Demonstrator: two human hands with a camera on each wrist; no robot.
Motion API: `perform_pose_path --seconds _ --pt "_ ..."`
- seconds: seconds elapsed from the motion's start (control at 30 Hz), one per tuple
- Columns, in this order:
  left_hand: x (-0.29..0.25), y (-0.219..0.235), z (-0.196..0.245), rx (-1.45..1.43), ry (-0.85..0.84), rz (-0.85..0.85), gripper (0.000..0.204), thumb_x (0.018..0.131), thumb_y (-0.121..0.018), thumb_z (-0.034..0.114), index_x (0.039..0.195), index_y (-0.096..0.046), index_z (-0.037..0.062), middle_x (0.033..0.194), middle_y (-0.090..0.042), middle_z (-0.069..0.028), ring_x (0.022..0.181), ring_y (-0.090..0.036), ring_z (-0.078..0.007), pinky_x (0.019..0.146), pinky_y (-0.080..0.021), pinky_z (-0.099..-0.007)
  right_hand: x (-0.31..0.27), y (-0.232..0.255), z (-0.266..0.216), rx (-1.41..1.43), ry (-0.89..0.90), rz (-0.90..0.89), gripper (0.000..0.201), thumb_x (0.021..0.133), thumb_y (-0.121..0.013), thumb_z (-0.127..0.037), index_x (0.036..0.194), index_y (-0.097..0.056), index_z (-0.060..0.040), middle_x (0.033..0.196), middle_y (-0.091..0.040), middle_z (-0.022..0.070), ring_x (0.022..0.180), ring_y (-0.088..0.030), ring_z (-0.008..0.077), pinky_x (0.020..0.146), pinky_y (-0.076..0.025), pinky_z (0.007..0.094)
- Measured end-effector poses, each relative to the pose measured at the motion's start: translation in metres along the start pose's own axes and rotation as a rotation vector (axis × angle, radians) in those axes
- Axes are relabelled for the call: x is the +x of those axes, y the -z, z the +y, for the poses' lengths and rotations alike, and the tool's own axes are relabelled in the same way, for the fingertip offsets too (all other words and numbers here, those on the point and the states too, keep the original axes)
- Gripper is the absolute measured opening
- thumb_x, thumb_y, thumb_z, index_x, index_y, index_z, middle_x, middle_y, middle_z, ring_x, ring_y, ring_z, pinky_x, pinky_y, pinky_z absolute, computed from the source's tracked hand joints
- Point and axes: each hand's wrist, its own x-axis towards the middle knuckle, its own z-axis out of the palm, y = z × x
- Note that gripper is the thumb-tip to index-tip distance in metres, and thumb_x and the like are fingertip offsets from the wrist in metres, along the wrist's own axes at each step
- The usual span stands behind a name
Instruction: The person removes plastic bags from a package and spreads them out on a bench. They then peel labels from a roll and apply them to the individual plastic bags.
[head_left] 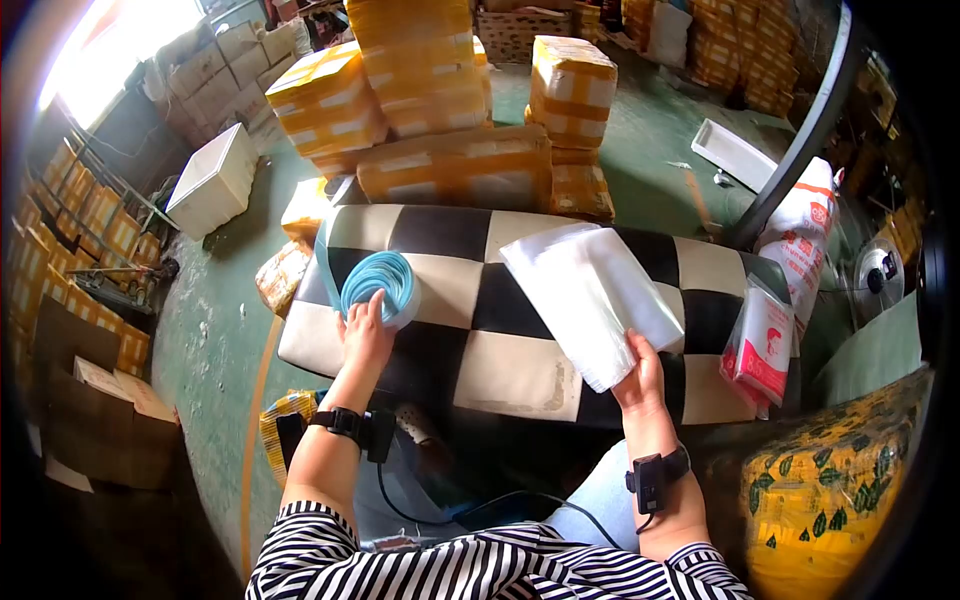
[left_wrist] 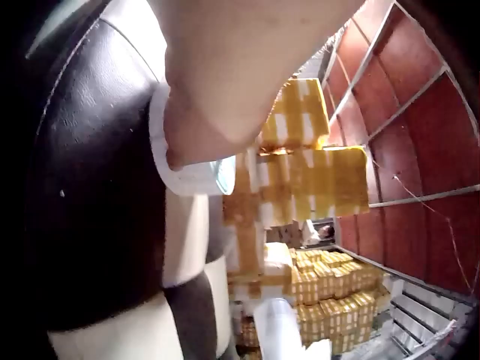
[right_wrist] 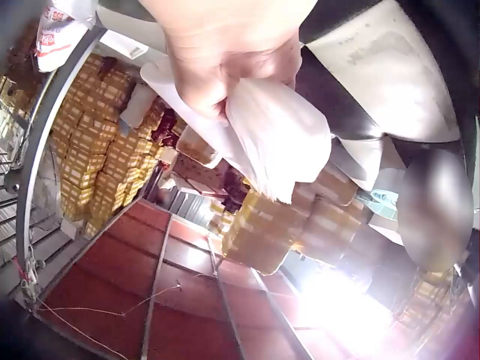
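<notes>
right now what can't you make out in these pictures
Head view: right hand fingers under the plastic bags, which hide them.
Head view: fine print on the red packet, too small.
Left wrist view: most of the left hand's fingers, behind the hand itself.
Right wrist view: the grey oval shape, too blurred.

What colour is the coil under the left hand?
The coil is light blue, clearest in head view.
</notes>
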Motion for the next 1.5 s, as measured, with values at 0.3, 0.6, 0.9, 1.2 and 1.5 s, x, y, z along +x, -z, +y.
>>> perform_pose_path --seconds 0.3,0.6,0.9,1.2,1.5 --pt "-0.001 0.019 -0.076 0.097 -0.216 0.077 0.069 0.062 -0.067 0.012 0.126 -0.041 0.0170 0.105 -0.053 -0.0067 0.110 -0.043 -0.0256 0.100 -0.023 -0.0481 0.022 -0.019 0.027 -0.159 -0.055 0.084 0.047 0.074 -0.062 -0.016 0.113 -0.044 0.0021 0.104 -0.052 0.0123 0.098 -0.051 0.0235 0.087 -0.042 0.0357" --pt "-0.036 0.037 0.098 -1.739 0.035 -0.524 0.079 0.078 -0.065 0.026 0.138 -0.015 0.0161 0.127 -0.038 -0.0127 0.115 -0.041 -0.0245 0.093 -0.035 -0.0365 0.014 -0.021 0.026 -0.298 0.057 -0.031 0.042 0.073 -0.063 -0.015 0.110 -0.048 -0.0013 0.098 -0.053 0.0071 0.091 -0.051 0.0180 0.085 -0.042 0.0310" --pt "-0.029 0.011 0.131 -2.317 0.071 -0.905 0.081 0.068 -0.072 0.041 0.129 -0.032 0.0070 0.124 -0.044 -0.0078 0.115 -0.040 -0.0254 0.097 -0.033 -0.0414 0.004 -0.039 0.048 -0.240 -0.263 -0.181 0.039 0.076 -0.061 -0.010 0.112 -0.050 0.0023 0.101 -0.057 0.0096 0.090 -0.055 0.0192 0.080 -0.045 0.0316" --pt "-0.029 -0.017 0.129 -2.214 0.533 -0.706 0.064 0.071 -0.069 0.027 0.122 -0.038 0.0051 0.112 -0.050 -0.0112 0.105 -0.048 -0.0259 0.086 -0.043 -0.0431 0.003 -0.041 0.069 -0.732 -0.004 -0.254 0.049 0.074 -0.067 -0.011 0.117 -0.046 -0.0007 0.106 -0.054 0.0063 0.096 -0.051 0.0169 0.086 -0.040 0.0287" --pt "-0.015 0.012 0.131 -2.131 0.373 -0.694 0.059 0.071 -0.072 0.022 0.119 -0.042 0.0042 0.106 -0.053 -0.0115 0.100 -0.051 -0.0256 0.083 -0.045 -0.0405 -0.002 -0.068 0.028 -1.146 0.459 -0.359 0.095 0.075 -0.056 -0.058 0.137 -0.015 0.0002 0.137 -0.026 0.0184 0.125 -0.031 0.0261 0.102 -0.025 0.0361"
